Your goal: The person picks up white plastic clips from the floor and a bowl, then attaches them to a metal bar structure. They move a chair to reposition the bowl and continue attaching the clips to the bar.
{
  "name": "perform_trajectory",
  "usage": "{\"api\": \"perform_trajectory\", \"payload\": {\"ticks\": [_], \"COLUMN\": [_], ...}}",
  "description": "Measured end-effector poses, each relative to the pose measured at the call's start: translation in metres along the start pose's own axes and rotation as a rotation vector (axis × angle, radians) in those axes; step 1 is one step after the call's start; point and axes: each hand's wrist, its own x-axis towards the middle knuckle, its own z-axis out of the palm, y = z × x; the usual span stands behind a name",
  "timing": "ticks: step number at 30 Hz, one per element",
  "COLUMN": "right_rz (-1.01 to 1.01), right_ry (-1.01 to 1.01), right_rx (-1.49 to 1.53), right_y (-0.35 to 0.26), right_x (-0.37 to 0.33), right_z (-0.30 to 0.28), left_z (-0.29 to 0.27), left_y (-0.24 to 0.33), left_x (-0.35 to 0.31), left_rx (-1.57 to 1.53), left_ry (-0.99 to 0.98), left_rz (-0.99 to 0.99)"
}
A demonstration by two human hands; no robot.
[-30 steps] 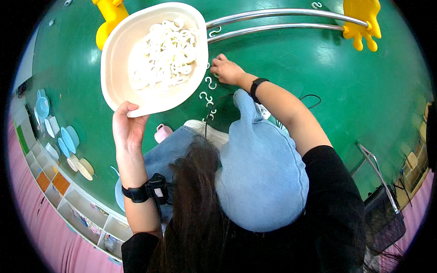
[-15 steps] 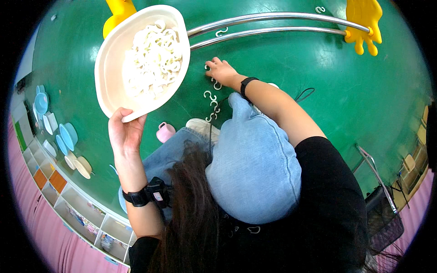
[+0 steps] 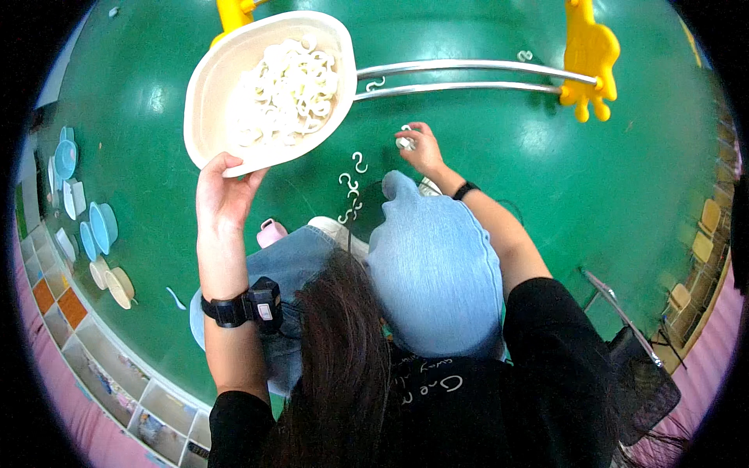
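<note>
My left hand (image 3: pixel 225 195) grips the near rim of a cream basin (image 3: pixel 214 97), thumb over the edge, and holds it tilted off the floor. A heap of white S-shaped hooks (image 3: pixel 292 90) lies inside. My right hand (image 3: pixel 421 150) is just above the green floor, right of the basin, with its fingers closed around a few white S-hooks (image 3: pixel 405 143). Between the basin and my knee, several loose S-hooks (image 3: pixel 353 187) lie in a line on the floor. One more hook (image 3: pixel 376 83) shows behind the metal bars.
Two curved metal bars (image 3: pixel 468 69) run to a yellow hand-shaped foot (image 3: pixel 587 66). A pink cup (image 3: pixel 271 232) stands beside my leg. Blue basins (image 3: pixel 102 226) and cream ones (image 3: pixel 119 287) are at the left, near white shelving (image 3: pixel 109 366). A black chair (image 3: pixel 640 378) is at the right.
My right hand has moved right, away from the row of loose hooks, and now holds hooks. My left hand still holds the basin; the whole view has shifted slightly.
</note>
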Motion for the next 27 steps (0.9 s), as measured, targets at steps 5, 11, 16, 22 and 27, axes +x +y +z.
{"api": "perform_trajectory", "payload": {"ticks": [5,11,16,22,27], "right_rz": [-0.102,-0.475,-0.708,-0.852,-0.759], "right_ry": [0.179,0.247,0.056,-0.094,-0.178], "right_rx": [0.063,0.145,-0.006,-0.605,-0.649], "right_y": [-0.086,-0.277,-0.387,-0.399,-0.385], "right_x": [-0.004,0.013,0.012,-0.012,-0.025], "right_z": [-0.100,-0.232,-0.239,-0.194,-0.190], "left_z": [0.018,0.050,0.062,0.060,0.066], "left_y": [0.015,0.027,0.004,-0.011,-0.006], "left_x": [-0.022,-0.032,-0.025,-0.056,-0.067], "left_rx": [-0.111,-0.198,-0.232,-0.377,-0.149], "left_ry": [-0.086,-0.208,-0.253,-0.427,-0.242], "left_rz": [0.073,0.193,0.228,0.088,0.129]}}
